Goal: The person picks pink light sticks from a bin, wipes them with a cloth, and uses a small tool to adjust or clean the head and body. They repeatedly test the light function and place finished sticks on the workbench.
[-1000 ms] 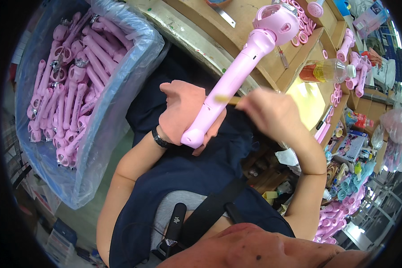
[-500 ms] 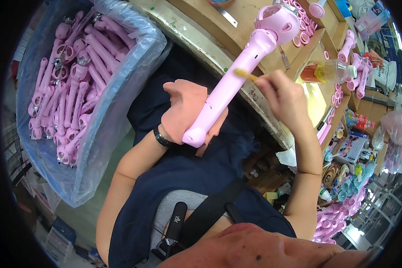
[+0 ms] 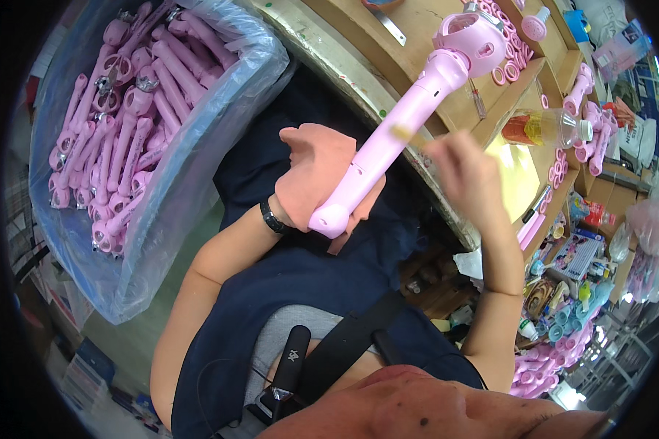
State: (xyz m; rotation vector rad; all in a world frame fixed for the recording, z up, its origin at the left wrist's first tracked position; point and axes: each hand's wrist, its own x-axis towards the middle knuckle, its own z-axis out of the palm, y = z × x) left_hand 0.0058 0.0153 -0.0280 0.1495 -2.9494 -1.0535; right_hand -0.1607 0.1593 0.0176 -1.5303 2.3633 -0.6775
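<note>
A long pink plastic wand with a round, cut-out head lies slanting from lower left to upper right. My left hand, covered by a salmon-coloured cloth or glove, is closed round the wand's lower part from beneath. Over the wand's middle, my right hand pinches a small yellowish tool, its tip against or just above the pink surface. Motion blurs that hand and the tool, so its kind is unclear. The wand's head reaches out over the workbench.
At left stands a bin lined with a blue plastic bag, filled with similar pink wands. Cardboard trays of pink rings lie on the bench, near a clear bottle of amber liquid and a metal ruler-like strip.
The whole view has shifted slightly, moving the scene a little rightward. My right hand and the yellowish tool have slid down along the wand, toward my left hand. The left hand's grip is unchanged.
</note>
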